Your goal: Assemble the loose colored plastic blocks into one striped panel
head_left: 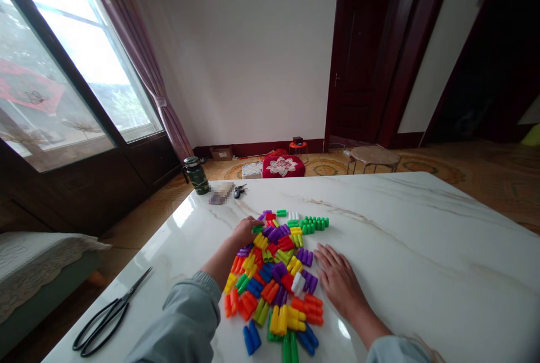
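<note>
Along the far left, a low piece of furniture draped with a white lace-edged cloth (42,264) sits beneath a tall glass window (93,59) in a dark frame. Next comes a mauve fabric curtain (145,59), gathered in partway down. Black long-handled metal scissors (113,311) lie on the near left part of a glossy white marble-patterned table (422,250). At its far left corner stands an upright camouflage-patterned flask (196,176), then a pixelated item (221,193) and a small dark bunch of keys (239,191).

The person's left hand (246,232) reaches over the upper left edge of a loose pile of multicoloured plastic tube-shaped pieces (270,273), spread on the table between both hands. Its fingers are bent at a green plastic piece (257,229); whether they grip it cannot be told. At the pile's far right edge, green plastic pieces stand close together in rows (315,223).

The person's right hand (338,278) lies open, palm down on the tabletop, fingertips just beside purple pieces (305,257). Beyond stand a dark red panelled door (365,65) and a round, pale-topped stool (374,156).
</note>
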The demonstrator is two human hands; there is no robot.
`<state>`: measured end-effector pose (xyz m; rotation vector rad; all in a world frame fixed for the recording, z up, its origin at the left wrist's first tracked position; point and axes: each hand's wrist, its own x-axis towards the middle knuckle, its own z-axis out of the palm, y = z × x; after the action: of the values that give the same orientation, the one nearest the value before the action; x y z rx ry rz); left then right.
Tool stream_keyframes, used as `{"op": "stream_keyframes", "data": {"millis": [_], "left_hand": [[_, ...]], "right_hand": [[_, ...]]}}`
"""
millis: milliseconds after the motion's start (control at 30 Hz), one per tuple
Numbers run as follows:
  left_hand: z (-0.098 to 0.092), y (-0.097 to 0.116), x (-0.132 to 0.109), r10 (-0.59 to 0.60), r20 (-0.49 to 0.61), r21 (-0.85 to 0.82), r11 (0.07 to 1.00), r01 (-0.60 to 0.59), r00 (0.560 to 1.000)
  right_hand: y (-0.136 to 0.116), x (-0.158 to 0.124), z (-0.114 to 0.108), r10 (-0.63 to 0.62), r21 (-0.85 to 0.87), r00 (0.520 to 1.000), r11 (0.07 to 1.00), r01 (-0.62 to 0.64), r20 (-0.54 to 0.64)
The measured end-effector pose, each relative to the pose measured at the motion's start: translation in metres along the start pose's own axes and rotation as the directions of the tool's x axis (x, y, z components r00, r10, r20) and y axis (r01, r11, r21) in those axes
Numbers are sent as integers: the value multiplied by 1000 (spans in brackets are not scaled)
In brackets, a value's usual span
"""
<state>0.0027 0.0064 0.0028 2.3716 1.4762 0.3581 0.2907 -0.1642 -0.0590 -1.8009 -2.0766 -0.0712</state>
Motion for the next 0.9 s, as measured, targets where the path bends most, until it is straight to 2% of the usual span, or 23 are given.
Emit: {"op": "stream_keyframes", "data": {"millis": [100, 167, 233, 300, 333, 400, 467, 500, 533, 600, 700, 800, 900], "left_hand": [[4, 6, -2, -21, -32, 28, 999, 22, 999], [3, 9, -4, -51, -92, 34, 998, 54, 994], [-2, 13, -6, -74, -185, -15, 997, 72, 980], [-12, 19, -9, -62, -243, -119, 992, 33, 968], [-18, 23, -12, -32, -226, -175, 984, -8, 974], [-30, 34, -17, 79, -83, -261, 960, -98, 993], [-38, 44, -20, 197, 92, -305, 939, -160, 976], [-39, 49, -20, 230, 137, -307, 935, -179, 963], [-39, 54, -17, 244, 144, -294, 936, -194, 959], [-32, 62, -7, 236, 75, -235, 948, -213, 969], [-14, 73, 18, 222, 7, -119, 968, -219, 975], [4, 88, 41, 207, 59, 24, 978, -209, 976], [13, 103, 53, 203, 181, 237, 941, -243, 962]], "right_hand": [[0, 0, 0, 3, -3, 1000, 1000, -3, -8], [0, 0, 1, 1, -3, 1000, 1000, -1, -10], [0, 0, 1, -1, -1, 1000, 1000, 1, -6], [0, 0, 1, -1, 2, 1000, 1000, 1, -1], [0, 0, 1, 1, 3, 1000, 1000, -1, -2], [0, 0, 1, 3, 8, 1000, 1000, -3, -4], [0, 0, 1, 1, 16, 1000, 1000, -1, -7], [0, 0, 1, 1, 21, 1000, 1000, 0, -7], [-1, 0, 1, 1, 24, 1000, 1000, -1, -6], [-2, 0, -1, 11, 31, 1000, 999, -11, 2], [-4, 0, -5, 34, 45, 999, 998, -36, 38], [-6, 0, -11, 49, 61, 996, 997, -53, 74], [-6, 1, -14, 56, 67, 994, 996, -63, 94]]}}
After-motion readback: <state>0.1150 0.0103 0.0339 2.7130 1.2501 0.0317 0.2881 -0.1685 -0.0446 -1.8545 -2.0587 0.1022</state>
